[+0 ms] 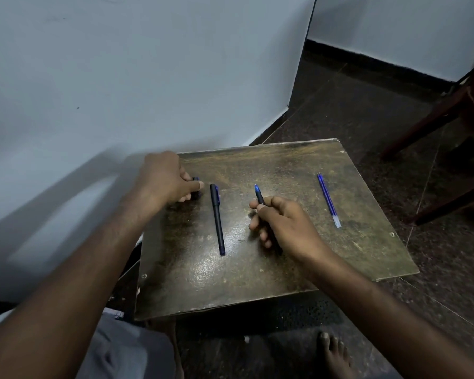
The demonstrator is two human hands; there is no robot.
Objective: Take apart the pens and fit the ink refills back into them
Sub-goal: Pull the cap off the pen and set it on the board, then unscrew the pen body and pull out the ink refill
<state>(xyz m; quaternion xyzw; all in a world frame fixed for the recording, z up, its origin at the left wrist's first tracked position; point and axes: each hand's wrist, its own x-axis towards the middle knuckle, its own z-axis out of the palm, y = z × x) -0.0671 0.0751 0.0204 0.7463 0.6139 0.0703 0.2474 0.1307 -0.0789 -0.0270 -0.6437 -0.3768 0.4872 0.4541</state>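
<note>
Two hands at a small table (298, 165), each gripping a pen part.
Right hand (282, 225) clamps an uncapped pen (260, 195), tip pointing away; left hand (166, 179) pinches a dark cap (196, 187); loose refill (328, 199) lies right of the right fingers.

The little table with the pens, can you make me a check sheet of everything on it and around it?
Surface: worn brown wooden table, scuffed and shiny in places.
Job's things: capped pen lies flat left of centre; uncapped pen is held with its blue tip pointing away; loose ink refill lies near the table's right side.
Clutter: nothing seen.
Grippers: left hand grips a small dark part, mostly hidden, perhaps a cap; right hand pinches the uncapped pen.
Cables: nothing seen.
Surroundings: pale wall, dark floor, chair legs at right, bare foot below.
</note>
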